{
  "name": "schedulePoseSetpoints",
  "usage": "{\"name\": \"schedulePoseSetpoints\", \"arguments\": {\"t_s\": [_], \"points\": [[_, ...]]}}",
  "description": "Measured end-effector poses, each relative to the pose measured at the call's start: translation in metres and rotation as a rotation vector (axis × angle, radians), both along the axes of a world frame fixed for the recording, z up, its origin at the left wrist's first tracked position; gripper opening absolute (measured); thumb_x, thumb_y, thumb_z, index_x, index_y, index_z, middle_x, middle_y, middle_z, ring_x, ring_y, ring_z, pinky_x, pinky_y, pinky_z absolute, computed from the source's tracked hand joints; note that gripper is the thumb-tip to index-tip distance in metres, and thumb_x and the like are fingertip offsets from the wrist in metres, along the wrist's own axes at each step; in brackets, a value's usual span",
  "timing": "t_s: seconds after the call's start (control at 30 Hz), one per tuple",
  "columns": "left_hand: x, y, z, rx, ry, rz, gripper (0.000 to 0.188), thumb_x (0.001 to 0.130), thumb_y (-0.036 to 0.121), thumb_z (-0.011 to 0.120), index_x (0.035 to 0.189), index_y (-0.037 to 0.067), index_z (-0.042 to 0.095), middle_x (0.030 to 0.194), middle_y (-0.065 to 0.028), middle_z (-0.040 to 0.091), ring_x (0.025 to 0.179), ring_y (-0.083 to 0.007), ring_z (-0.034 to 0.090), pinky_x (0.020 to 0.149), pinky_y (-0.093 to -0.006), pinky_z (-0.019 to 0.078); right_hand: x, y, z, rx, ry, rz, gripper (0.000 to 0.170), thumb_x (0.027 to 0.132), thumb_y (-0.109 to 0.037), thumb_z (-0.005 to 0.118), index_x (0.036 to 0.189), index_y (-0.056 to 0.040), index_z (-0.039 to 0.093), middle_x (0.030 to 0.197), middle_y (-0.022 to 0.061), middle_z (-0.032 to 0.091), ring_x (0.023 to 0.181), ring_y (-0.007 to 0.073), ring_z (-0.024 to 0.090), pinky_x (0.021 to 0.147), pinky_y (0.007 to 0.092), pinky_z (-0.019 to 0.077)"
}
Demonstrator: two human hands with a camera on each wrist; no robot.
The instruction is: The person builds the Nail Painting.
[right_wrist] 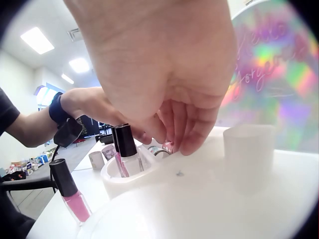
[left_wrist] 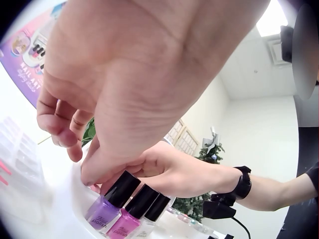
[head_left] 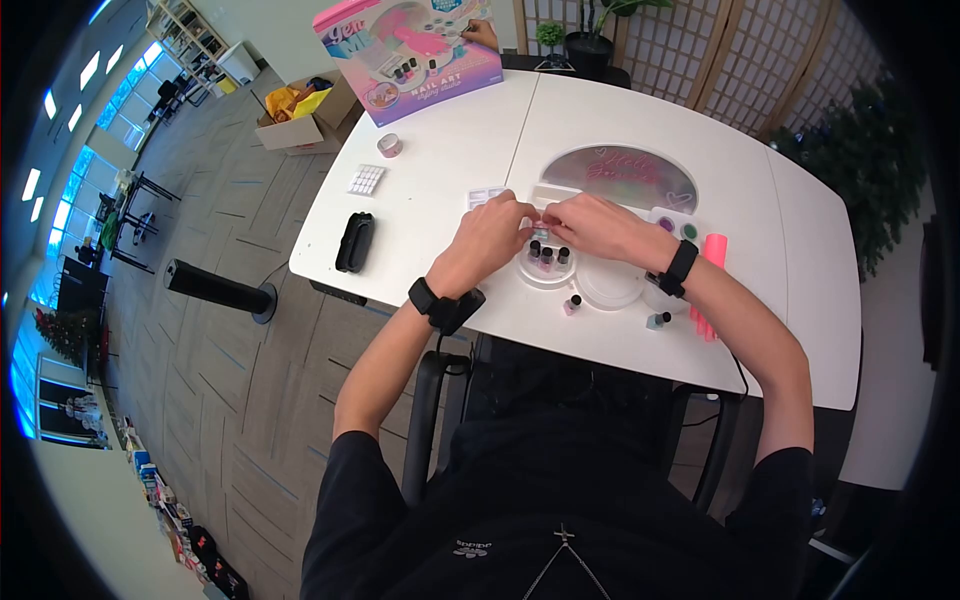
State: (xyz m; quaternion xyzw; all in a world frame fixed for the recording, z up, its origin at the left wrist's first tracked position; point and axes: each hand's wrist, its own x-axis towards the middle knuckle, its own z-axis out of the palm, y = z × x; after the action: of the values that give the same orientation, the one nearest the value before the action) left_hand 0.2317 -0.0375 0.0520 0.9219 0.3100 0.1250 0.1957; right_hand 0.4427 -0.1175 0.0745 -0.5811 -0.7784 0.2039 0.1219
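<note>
Left hand (head_left: 490, 236) and right hand (head_left: 600, 225) meet, fingers bent, over the nail polish holder (right_wrist: 114, 188); any grasp cannot be determined. A pink nail polish bottle (head_left: 571, 307) occupies the holder's near side, toward the table edge. White tabletop (head_left: 425, 215) separates left hand from black case (head_left: 355, 242). Fingers obscure the work point.

Black short-sleeved shirt (head_left: 620, 490), white chest logo (head_left: 472, 550) – silver chain (head_left: 585, 567), cross pendant (head_left: 563, 534) – black wristbands (head_left: 683, 262)
</note>
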Motion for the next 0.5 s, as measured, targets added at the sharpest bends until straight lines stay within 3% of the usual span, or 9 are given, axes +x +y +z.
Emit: {"name": "schedulePoseSetpoints", "arguments": {"t_s": [0.3,0.5], "points": [[0.0056,-0.0006,0.0029,0.022,0.056,0.018,0.018,0.097,0.021,0.077,0.111,0.010,0.083,0.109,-0.0145,0.075,0.098,-0.0369,0.075,0.085,-0.0494,0.0584,0.0003,-0.0006,-0.0009,-0.065,-0.019,-0.003,0.028,0.105,-0.015,0.059,0.123,-0.0037,0.078,0.102,0.0248,0.077,0.096,0.0454,0.074,0.086,0.0542,0.0593],[0.0096,0.0008,0.0043,0.023,0.077,0.021,0.017,0.097,0.022,0.076,0.109,0.010,0.082,0.106,-0.0148,0.076,0.098,-0.0367,0.075,0.085,-0.0491,0.0586,0.0019,0.0005,-0.0039,-0.051,0.005,-0.002,0.030,0.107,-0.014,0.057,0.128,-0.0059,0.077,0.109,0.0232,0.077,0.103,0.0447,0.074,0.089,0.0544,0.0590]]}}
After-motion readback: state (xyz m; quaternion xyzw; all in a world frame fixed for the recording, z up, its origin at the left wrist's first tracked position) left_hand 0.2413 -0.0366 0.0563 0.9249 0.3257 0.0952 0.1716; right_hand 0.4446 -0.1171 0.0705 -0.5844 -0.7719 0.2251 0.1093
